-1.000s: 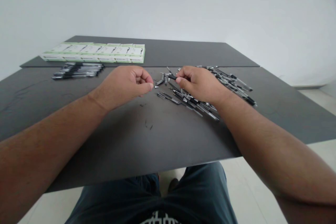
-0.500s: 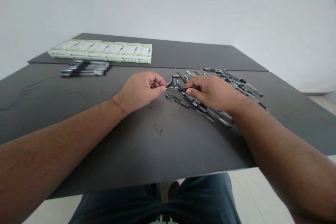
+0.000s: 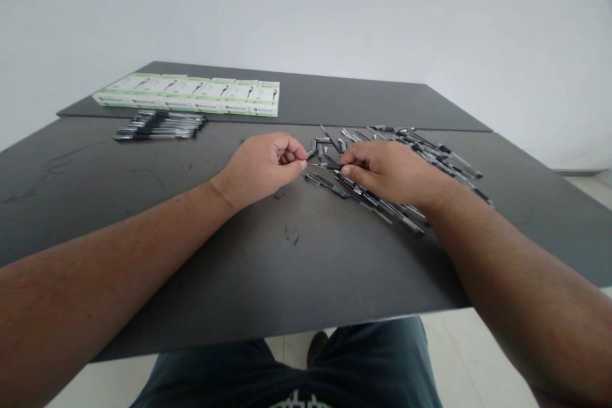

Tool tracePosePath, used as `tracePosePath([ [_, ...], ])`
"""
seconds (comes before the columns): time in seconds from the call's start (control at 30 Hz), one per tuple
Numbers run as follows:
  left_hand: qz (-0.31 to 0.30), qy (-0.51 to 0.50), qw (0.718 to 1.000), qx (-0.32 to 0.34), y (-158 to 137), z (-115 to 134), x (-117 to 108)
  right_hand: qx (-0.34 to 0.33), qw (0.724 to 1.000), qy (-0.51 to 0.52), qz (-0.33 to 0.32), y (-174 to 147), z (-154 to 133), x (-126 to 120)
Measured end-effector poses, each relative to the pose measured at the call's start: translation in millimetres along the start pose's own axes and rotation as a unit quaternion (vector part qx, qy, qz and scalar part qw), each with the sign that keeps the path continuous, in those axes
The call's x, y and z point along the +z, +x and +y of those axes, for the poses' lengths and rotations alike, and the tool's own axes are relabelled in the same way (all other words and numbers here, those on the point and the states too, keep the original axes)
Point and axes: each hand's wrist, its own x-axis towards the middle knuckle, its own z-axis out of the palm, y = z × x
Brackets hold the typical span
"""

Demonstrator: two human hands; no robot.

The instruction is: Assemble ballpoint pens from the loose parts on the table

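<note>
My right hand [image 3: 389, 169] pinches a pen [image 3: 327, 166] with a black grip. Its metal tip points left, toward my other hand. My left hand [image 3: 265, 169] is closed, thumb against forefinger; a tiny pale bit shows at the fingertips, too small to name. A narrow gap separates these fingertips from the pen's tip. Loose pen caps [image 3: 320, 150] lie just behind the pen. Under and around my right hand spreads a heap of pens and clear barrels [image 3: 392, 207], partly hidden by the hand.
A neat bundle of black pens [image 3: 160, 125] lies on the grey table [image 3: 229, 293] at the left. Behind it stands a row of several green-and-white boxes [image 3: 191, 95]. More pens [image 3: 444, 159] lie beyond my right forearm. A seam crosses the tabletop at the back.
The pen's tip and my left fingertips have come slightly apart; earlier they met. Both hands keep nearly the same place, and the whole view has shifted a little.
</note>
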Motion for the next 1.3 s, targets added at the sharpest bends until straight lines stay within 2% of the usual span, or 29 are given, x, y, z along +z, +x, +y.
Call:
tracePosePath([
  [0.23,-0.013,0.012,1.0,0.005,-2.0,2.8,0.1,-0.014,1.0,0.003,-0.004,0.1,-0.8,0.7],
  [0.83,-0.013,0.031,0.999,0.015,-2.7,5.1,0.1,-0.003,1.0,0.01,-0.005,1.2,-1.6,-0.3],
  [1.3,-0.026,0.001,0.999,0.039,-7.2,11.4,4.5,-0.022,1.0,-0.002,-0.016,0.2,-5.3,0.8],
])
